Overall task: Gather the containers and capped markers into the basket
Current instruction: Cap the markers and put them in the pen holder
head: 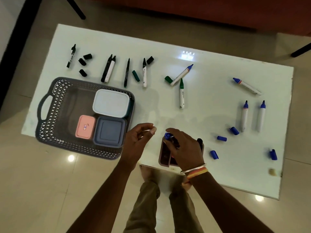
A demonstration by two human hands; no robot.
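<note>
Grey lattice basket (50, 125) already holds three lidded containers (110, 102). A fourth, open container (164, 154) sits under the right hand (186, 148), which grips a blue-capped marker (168, 136). The left hand (136, 142) hovers loosely open, empty. Most markers (181, 94) and loose caps (221, 138) remain scattered.

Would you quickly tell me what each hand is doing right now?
Left hand: open, fingers loosely curled, holding nothing, above the table's near edge.
Right hand: closed on a blue-capped marker over the small open container.
</note>
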